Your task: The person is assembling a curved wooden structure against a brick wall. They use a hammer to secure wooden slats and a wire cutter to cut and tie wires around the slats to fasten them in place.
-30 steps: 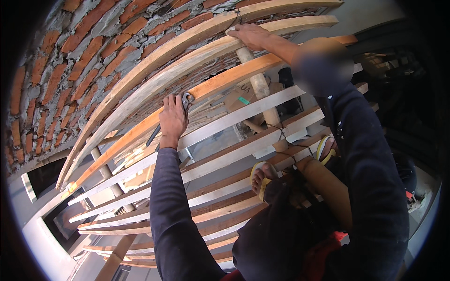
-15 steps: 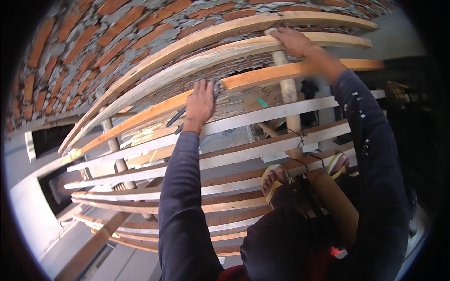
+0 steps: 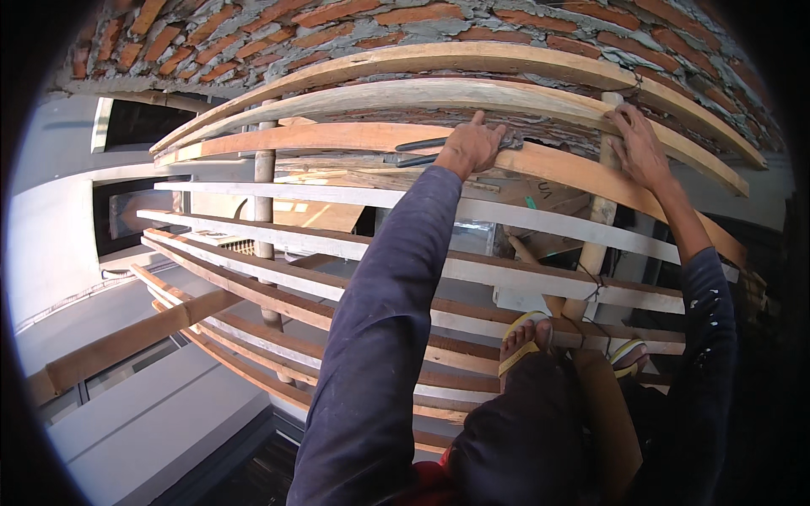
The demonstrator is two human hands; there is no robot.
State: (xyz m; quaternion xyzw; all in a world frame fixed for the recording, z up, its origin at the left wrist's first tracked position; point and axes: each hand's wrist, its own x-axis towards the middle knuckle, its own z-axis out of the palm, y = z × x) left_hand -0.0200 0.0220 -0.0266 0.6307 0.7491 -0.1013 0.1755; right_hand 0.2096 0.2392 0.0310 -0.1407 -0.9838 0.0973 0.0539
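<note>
My left hand [image 3: 474, 150] is closed round a pair of pincers [image 3: 422, 152] and rests on an orange-toned wooden batten [image 3: 354, 137]. The pincers' dark handles point left, and their metal head shows just right of my fingers. At the right, my right hand [image 3: 639, 145] has its fingers curled over a paler batten [image 3: 405, 94], beside the top of a round wooden pole [image 3: 593, 228]. Part of its grip is hidden. Both arms stretch forward across the rows of battens.
A rough brick wall [image 3: 405, 17] rises behind the farthest batten. My sandalled feet [image 3: 525, 339] stand on lower battens tied to the pole with dark wire [image 3: 596, 291]. Open gaps between battens show a lower level. A second pole [image 3: 265, 211] stands left, near a diagonal beam [image 3: 135, 337].
The view has turned, so the battens sit further right and more level. My left hand, with the pincers, is nearer the right pole. My right hand has shifted to the pole's right side.
</note>
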